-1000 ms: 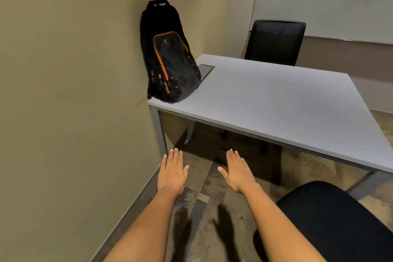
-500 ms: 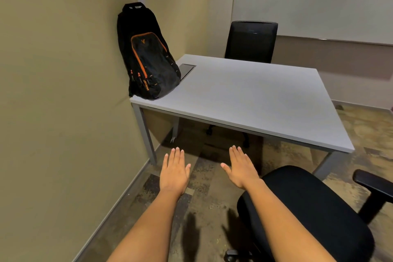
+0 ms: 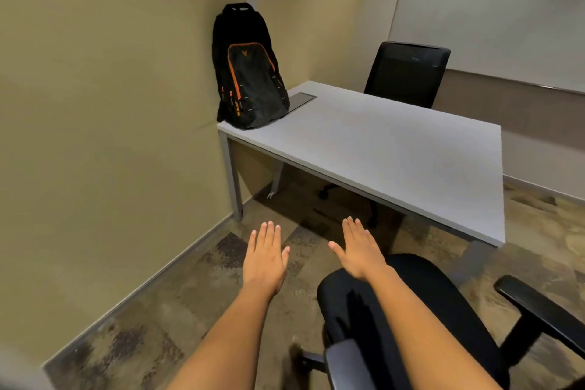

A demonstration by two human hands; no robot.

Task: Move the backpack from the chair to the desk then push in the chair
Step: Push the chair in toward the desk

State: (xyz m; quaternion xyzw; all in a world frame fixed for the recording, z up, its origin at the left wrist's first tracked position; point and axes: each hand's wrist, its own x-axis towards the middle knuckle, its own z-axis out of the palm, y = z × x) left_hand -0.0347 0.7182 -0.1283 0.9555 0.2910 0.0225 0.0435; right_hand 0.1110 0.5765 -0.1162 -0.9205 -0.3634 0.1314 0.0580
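A black backpack with orange trim stands upright on the near left corner of the grey desk, leaning against the wall. A black office chair with armrests sits at the lower right, pulled out from the desk's near side, its seat bare. My left hand hovers flat over the floor, fingers extended, holding nothing. My right hand is also flat and empty, above the front edge of the chair seat; whether it touches the seat I cannot tell.
A second black chair stands at the desk's far side. An olive wall runs along the left, close to the desk. A cable hatch is set in the desktop beside the backpack. Patterned carpet lies between me and the desk.
The view has pulled back from the desk and turned, so more of the near chair and its armrests shows. Both hands stay flat and empty. The backpack has not moved.
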